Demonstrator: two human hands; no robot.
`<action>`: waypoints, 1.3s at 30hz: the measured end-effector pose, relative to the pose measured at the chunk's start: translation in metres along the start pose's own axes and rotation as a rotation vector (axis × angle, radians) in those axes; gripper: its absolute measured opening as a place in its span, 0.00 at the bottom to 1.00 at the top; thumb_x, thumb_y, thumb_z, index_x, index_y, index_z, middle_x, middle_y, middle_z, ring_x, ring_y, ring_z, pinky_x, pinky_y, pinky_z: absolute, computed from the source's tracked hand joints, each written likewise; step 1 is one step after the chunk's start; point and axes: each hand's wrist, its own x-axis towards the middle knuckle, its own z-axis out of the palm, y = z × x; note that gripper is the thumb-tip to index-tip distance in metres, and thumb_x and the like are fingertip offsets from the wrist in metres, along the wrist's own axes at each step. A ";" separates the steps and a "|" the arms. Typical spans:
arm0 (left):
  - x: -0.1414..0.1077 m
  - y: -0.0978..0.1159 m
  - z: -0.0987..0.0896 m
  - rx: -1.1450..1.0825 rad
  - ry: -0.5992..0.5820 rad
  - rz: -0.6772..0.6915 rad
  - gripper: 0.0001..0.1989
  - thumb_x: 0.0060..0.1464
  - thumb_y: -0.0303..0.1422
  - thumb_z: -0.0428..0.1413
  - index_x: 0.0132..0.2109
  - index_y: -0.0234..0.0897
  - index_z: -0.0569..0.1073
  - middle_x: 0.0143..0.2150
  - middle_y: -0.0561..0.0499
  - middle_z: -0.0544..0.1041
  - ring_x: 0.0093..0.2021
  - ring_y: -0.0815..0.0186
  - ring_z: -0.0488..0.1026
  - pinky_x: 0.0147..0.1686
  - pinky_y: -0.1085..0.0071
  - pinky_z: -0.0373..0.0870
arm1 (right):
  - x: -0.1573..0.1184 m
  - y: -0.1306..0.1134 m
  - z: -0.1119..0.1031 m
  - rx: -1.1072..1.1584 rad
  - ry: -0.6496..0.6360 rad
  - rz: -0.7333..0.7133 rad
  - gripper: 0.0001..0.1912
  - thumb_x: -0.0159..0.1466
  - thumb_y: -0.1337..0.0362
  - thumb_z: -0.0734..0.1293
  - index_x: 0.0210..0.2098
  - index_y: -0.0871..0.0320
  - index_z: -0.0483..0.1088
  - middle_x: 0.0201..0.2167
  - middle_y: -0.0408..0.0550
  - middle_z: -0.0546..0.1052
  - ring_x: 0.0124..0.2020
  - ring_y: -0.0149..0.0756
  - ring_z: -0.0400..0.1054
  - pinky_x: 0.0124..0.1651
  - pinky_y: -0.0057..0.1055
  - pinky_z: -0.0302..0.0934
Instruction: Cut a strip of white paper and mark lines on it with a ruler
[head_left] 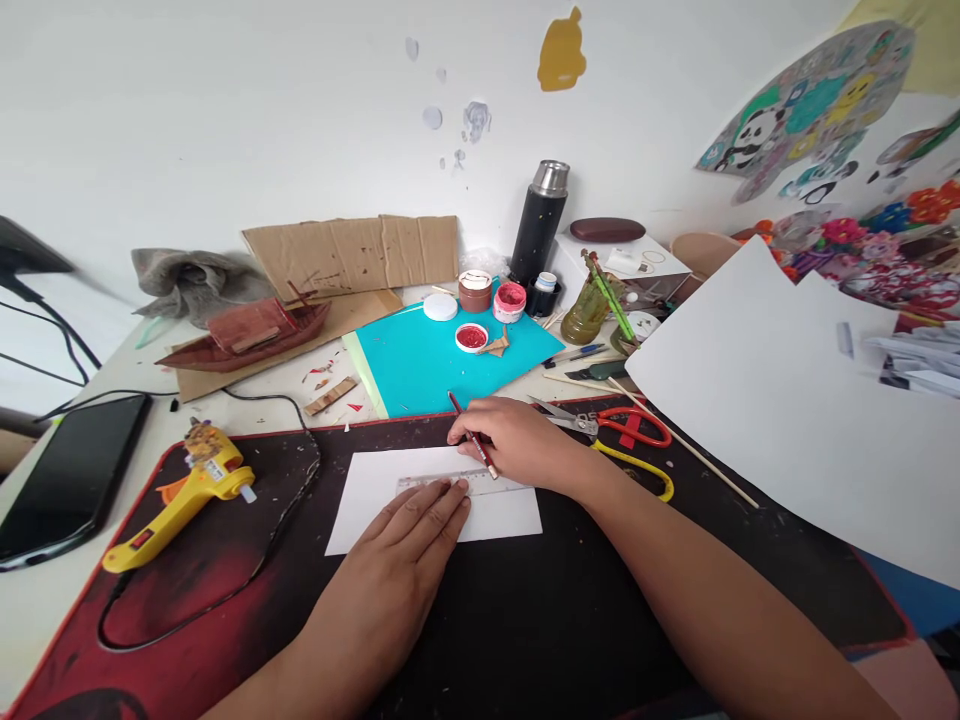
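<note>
A white sheet of paper (360, 497) lies on the dark mat, with a clear ruler (486, 483) across it. My left hand (409, 540) rests flat on the ruler's left part, its fingers stretched out and covering some of the ruler. In my right hand (514, 440) is a dark red pencil (472, 434), pinched between thumb and fingers and tilted, one end pointing up toward the wall. This hand sits at the upper right of the sheet, over the ruler's far edge. Whether the pencil touches the paper cannot be made out.
A yellow glue gun (180, 500) and its cord lie left, beside a phone (71, 480). Scissors (600, 425) and a thin stick are right of my right hand. Behind are paint jars (509, 302), a blue sheet (405, 360), a model boat (247, 335) and a flask (538, 220).
</note>
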 end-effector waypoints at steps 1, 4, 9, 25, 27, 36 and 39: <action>0.000 0.000 0.000 0.009 -0.001 0.004 0.29 0.67 0.22 0.48 0.73 0.34 0.68 0.73 0.46 0.74 0.69 0.54 0.74 0.65 0.55 0.75 | 0.000 0.000 0.000 -0.001 0.003 0.002 0.06 0.73 0.72 0.73 0.46 0.58 0.82 0.43 0.50 0.83 0.44 0.41 0.75 0.46 0.33 0.61; 0.001 0.000 0.000 0.022 -0.002 0.013 0.29 0.66 0.21 0.49 0.72 0.33 0.70 0.73 0.45 0.74 0.70 0.54 0.74 0.66 0.55 0.75 | 0.000 0.000 -0.001 0.003 0.003 0.008 0.06 0.73 0.72 0.73 0.47 0.58 0.82 0.44 0.50 0.83 0.44 0.41 0.75 0.46 0.33 0.61; -0.002 -0.001 0.003 0.014 -0.004 0.021 0.29 0.65 0.21 0.49 0.71 0.32 0.70 0.74 0.45 0.73 0.71 0.54 0.72 0.67 0.56 0.73 | -0.001 0.001 -0.001 0.018 0.005 0.011 0.07 0.73 0.72 0.73 0.47 0.58 0.83 0.45 0.50 0.84 0.44 0.41 0.75 0.47 0.33 0.62; -0.001 -0.001 -0.002 0.036 0.002 0.044 0.30 0.64 0.22 0.48 0.71 0.28 0.69 0.74 0.42 0.73 0.73 0.51 0.69 0.69 0.54 0.68 | 0.001 0.001 -0.001 0.018 -0.018 0.002 0.05 0.74 0.72 0.72 0.46 0.58 0.82 0.44 0.50 0.83 0.45 0.42 0.75 0.48 0.34 0.61; -0.002 -0.001 -0.002 0.035 -0.007 0.038 0.31 0.63 0.21 0.48 0.72 0.28 0.69 0.74 0.42 0.72 0.73 0.51 0.68 0.69 0.54 0.69 | 0.001 0.001 -0.001 0.021 -0.018 0.001 0.05 0.74 0.71 0.72 0.46 0.58 0.82 0.43 0.50 0.83 0.45 0.42 0.75 0.48 0.34 0.61; -0.005 -0.001 0.002 0.028 -0.026 0.041 0.31 0.64 0.22 0.49 0.73 0.27 0.67 0.76 0.41 0.70 0.75 0.49 0.66 0.70 0.52 0.69 | -0.001 -0.001 -0.002 0.033 -0.014 0.011 0.05 0.74 0.71 0.72 0.45 0.58 0.82 0.43 0.49 0.83 0.44 0.42 0.74 0.47 0.34 0.60; -0.005 0.000 0.002 0.031 -0.025 0.037 0.31 0.64 0.22 0.48 0.73 0.28 0.68 0.76 0.42 0.70 0.75 0.50 0.66 0.70 0.53 0.69 | -0.001 -0.001 -0.002 0.036 -0.016 0.015 0.05 0.74 0.71 0.72 0.45 0.57 0.82 0.44 0.49 0.83 0.44 0.41 0.74 0.47 0.34 0.60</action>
